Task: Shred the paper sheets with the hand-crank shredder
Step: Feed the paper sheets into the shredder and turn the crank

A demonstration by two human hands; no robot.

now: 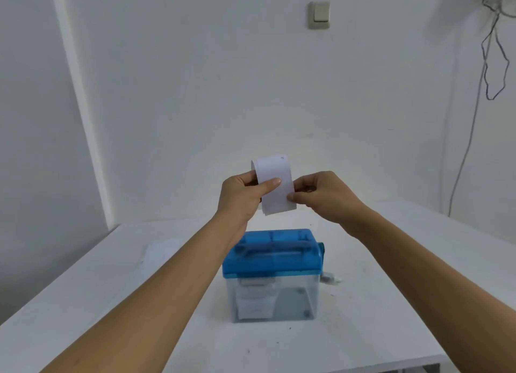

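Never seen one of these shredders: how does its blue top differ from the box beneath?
The blue top is opaque; the box beneath is see-through. The blue top carries a handle and, at its right, the crank; the box is plain-walled and shows a white patch inside. Both look like plastic and match in width.

Paper (275,171) between left hand (240,194) and right hand (327,196) (thumbs nearest), above shredder (272,259)
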